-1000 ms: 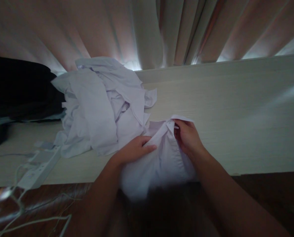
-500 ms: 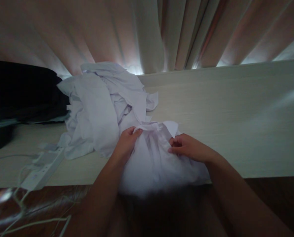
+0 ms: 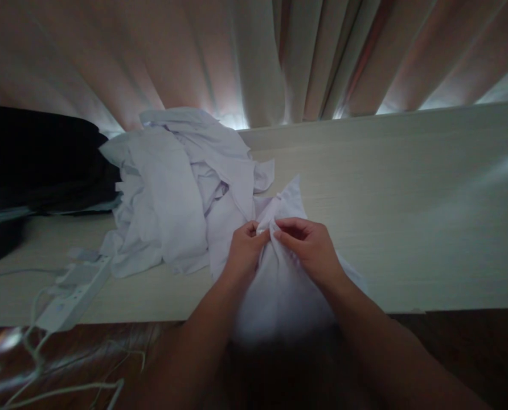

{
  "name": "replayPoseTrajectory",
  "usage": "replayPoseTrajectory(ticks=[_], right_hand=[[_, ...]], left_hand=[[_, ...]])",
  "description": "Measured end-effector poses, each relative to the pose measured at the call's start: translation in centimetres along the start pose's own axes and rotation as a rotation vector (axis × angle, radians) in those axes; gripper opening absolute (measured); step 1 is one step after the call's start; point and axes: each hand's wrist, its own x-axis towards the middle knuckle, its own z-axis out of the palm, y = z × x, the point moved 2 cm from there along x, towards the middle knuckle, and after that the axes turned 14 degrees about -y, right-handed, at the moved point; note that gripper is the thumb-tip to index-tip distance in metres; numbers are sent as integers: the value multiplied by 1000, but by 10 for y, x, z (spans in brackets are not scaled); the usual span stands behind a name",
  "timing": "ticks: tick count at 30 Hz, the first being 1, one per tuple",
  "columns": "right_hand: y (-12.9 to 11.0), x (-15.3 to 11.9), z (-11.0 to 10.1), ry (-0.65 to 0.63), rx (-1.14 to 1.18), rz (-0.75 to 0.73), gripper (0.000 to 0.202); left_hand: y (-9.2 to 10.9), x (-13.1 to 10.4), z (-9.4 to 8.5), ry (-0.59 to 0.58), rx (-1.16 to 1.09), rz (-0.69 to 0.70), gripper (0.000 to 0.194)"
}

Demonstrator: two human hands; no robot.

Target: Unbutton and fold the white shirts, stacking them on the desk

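Nearest, the dark floor (image 3: 471, 347) runs along the bottom, with a pale cable (image 3: 72, 388) lying on it at the left. The white shirt (image 3: 282, 296) is at the front edge of the worktop (image 3: 425, 228), its lower part blurred and hanging toward the person. The left hand (image 3: 245, 250) pinches the cloth between thumb and fingers, and the right hand (image 3: 312, 245) pinches it just beside, so the fabric bunches into folds running down from the fingertips. Whether a button sits between them is too small to tell

As far as it shows, the work on this shirt looks unfinished — the upper part is drawn together where the fingers meet, one pointed flap, seemingly the collar (image 3: 294, 193), sticks up beyond them, and the body below is loose and not folded flat

To the left, a white power strip (image 3: 71, 299) with plugs in it rests on the worktop near its front edge. Behind it lies a pile of white clothes (image 3: 168, 193), crumpled and overlapping; nothing in it looks folded, so I judge that part not yet dealt with. Farther left is a black bundle (image 3: 44, 159) — cloth or a bag, I cannot tell — and at the back hangs a pinkish curtain (image 3: 189, 62), light showing under its hem
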Motion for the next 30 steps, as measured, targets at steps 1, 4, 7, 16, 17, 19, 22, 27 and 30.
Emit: replayPoseTrajectory(ticks=[1, 4, 7, 16, 17, 19, 22, 27, 30], right_hand=[[2, -1, 2, 1, -41, -2, 25], [2, -2, 4, 5, -73, -3, 22], [2, -1, 2, 11, -31, 16, 22], [1, -7, 10, 107, -150, -32, 22], [-1, -8, 12, 133, -219, -48, 20], [-4, -10, 15, 158, -328, -79, 17], [-5, -10, 16, 160, -363, -80, 17], [-1, -9, 15, 134, -319, -47, 19], [-4, -10, 15, 115, -317, -51, 19]], left_hand=[[-3, -1, -5, -40, -69, -14, 30], [-5, -5, -20, -180, -262, -76, 28], [3, -10, -33, -276, -296, -97, 22], [19, -20, -22, 19, 137, 1, 15], [18, -20, -19, 23, 171, 12, 17], [15, -20, -16, 16, 217, 28, 20], [16, -22, -16, 5, 244, 36, 17], [19, -23, -22, -33, 307, 46, 15], [18, -24, -24, -16, 358, 55, 16]])
